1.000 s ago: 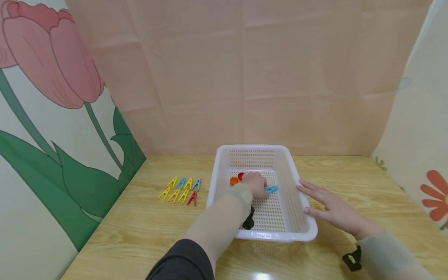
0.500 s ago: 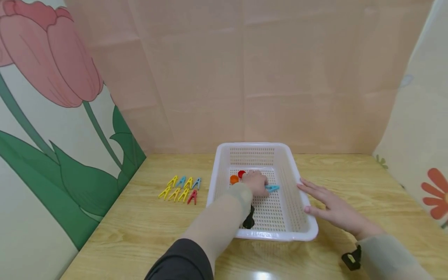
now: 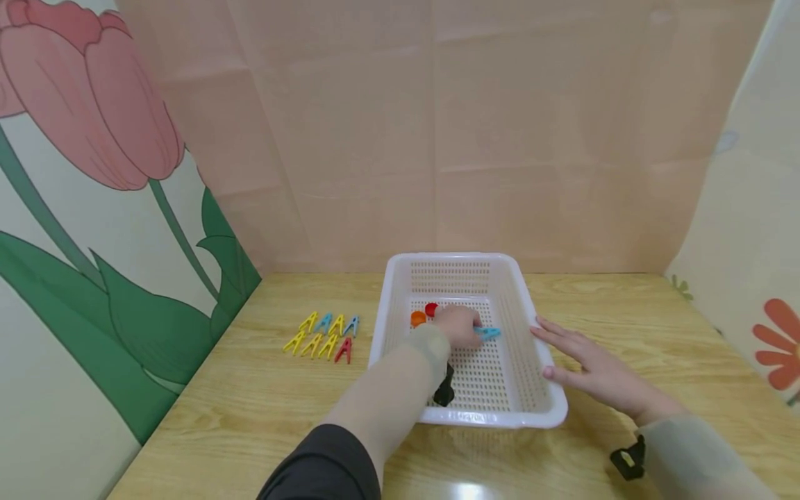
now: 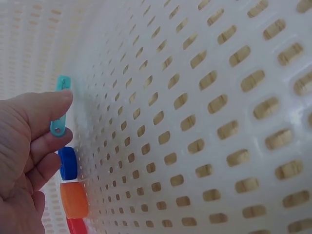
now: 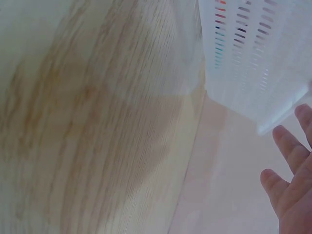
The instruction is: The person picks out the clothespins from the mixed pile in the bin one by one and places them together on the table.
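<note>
Inside the white plastic basket [image 3: 475, 419], my left hand [image 3: 459, 326] reaches down to the floor. It pinches a light blue clothespin [image 4: 61, 83] between thumb and fingers; in the head view the clothespin [image 3: 490, 333] sticks out to the right of the hand. Beside the fingers lie a blue bottle cap [image 4: 68, 163], an orange cap [image 4: 74, 200] and a red cap [image 4: 77, 226], the blue one hidden in the head view. My right hand [image 3: 584, 361] rests with straight, spread fingers at the basket's right rim.
Left of the basket, several yellow, blue and red clothespins [image 3: 328, 335] lie in two rows on the wooden table [image 3: 250, 417]. A brown paper-like sheet [image 3: 437, 139] stands behind the table, with flower-printed walls at both sides.
My left hand has shifted slightly to the right with the clothespin in it. The right hand keeps its place at the rim.
</note>
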Available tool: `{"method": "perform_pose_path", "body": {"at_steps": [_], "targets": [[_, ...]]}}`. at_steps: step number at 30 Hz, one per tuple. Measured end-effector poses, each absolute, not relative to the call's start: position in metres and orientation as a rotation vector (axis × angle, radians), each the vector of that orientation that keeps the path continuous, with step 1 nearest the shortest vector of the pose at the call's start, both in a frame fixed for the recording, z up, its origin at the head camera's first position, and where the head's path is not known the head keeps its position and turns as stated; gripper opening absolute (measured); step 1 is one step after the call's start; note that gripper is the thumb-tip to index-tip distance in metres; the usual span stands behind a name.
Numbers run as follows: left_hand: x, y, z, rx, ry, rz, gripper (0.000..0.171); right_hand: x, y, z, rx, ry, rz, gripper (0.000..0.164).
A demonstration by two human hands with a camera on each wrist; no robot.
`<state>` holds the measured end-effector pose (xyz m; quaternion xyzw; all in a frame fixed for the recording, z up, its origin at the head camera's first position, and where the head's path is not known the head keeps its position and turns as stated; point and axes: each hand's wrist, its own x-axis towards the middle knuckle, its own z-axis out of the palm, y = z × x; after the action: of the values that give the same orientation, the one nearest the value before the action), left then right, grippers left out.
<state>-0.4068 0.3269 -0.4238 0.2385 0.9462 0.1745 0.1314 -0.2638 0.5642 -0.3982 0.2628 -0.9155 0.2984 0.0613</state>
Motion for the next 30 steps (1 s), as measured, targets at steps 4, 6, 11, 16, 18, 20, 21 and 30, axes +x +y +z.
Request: {"method": "perform_pose_path", "body": {"at_steps": [4,6,11,16,18,20,21,30], "targets": [[-0.408,0.326,-0.422,0.698,2.741,0.511,0.011,-0.264,0.564,-0.397,0.806,-2.765,0.899,0.063],[-0.408,0.325,-0.421,0.698,2.731,0.519,0.013,-0.264,0.564,-0.395,0.814,-2.761,0.894,0.062],[-0.407,0.324,-0.42,0.732,2.751,0.501,0.019,-0.264,0.564,-0.395,0.812,-2.764,0.884,0.062],[-0.406,0.323,-0.418,0.744,2.79,0.509,0.023,-0.265,0.565,-0.399,0.804,-2.769,0.895,0.062],[-0.406,0.322,-0.417,0.735,2.795,0.53,0.023,-0.266,0.566,-0.4,0.796,-2.776,0.904,0.062],[-0.406,0.321,-0.417,0.727,2.796,0.561,0.023,-0.267,0.566,-0.401,0.791,-2.781,0.907,0.062],[-0.406,0.321,-0.416,0.723,2.797,0.578,0.023,-0.267,0.566,-0.401,0.792,-2.782,0.903,0.062],[-0.411,0.319,-0.411,0.729,2.75,0.823,0.028,-0.267,0.567,-0.4,0.795,-2.784,0.877,0.062]]}}
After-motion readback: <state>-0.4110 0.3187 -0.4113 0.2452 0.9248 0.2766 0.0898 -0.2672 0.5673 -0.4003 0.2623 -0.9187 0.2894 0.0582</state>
